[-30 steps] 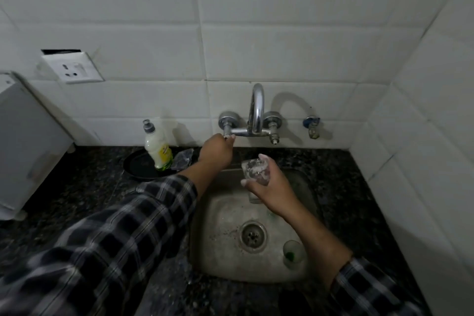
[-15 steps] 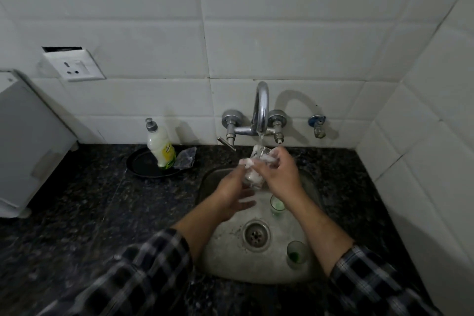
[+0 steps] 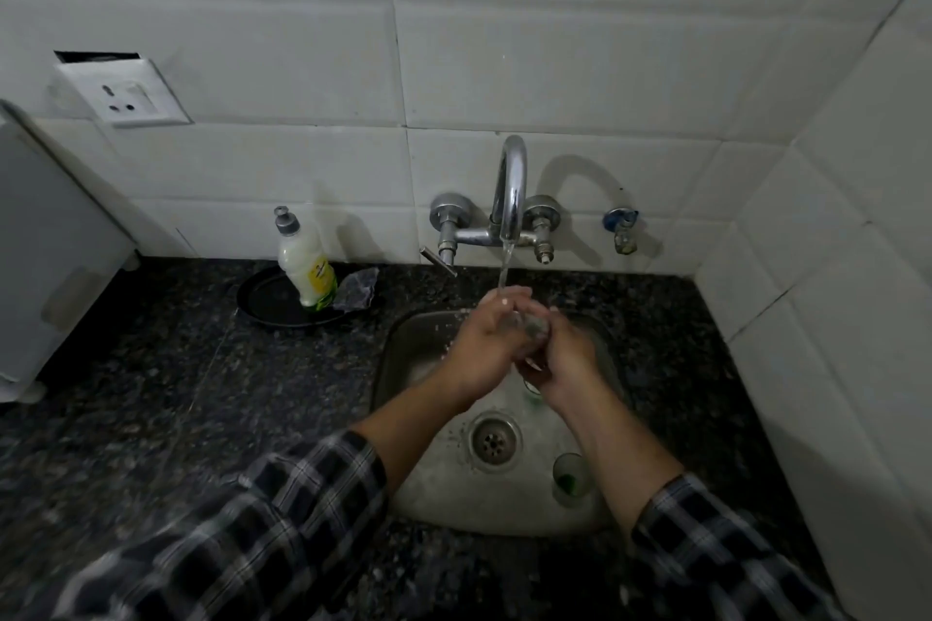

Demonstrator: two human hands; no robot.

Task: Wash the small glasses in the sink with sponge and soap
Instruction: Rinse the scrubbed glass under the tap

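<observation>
glass: the small glass [image 3: 529, 327] sits between your hands under the tap [image 3: 512, 187], over the sink [image 3: 418, 368].
left hand: your left hand [image 3: 481, 348] curls round it.
right hand: your right hand [image 3: 567, 361] wraps its other side.
handling: likely light, brittle and slick when wet; grip the wall, not the rim.
waiting: a green-stained glass [image 3: 570, 474] stands near the drain [image 3: 493, 441].

Plaid sleeve [image 3: 282, 509], green-tinged glass [image 3: 570, 472], speckled countertop [image 3: 176, 393]

spout [image 3: 512, 187] overhead, glass [image 3: 570, 472] right — basin [image 3: 444, 509] left free
</observation>
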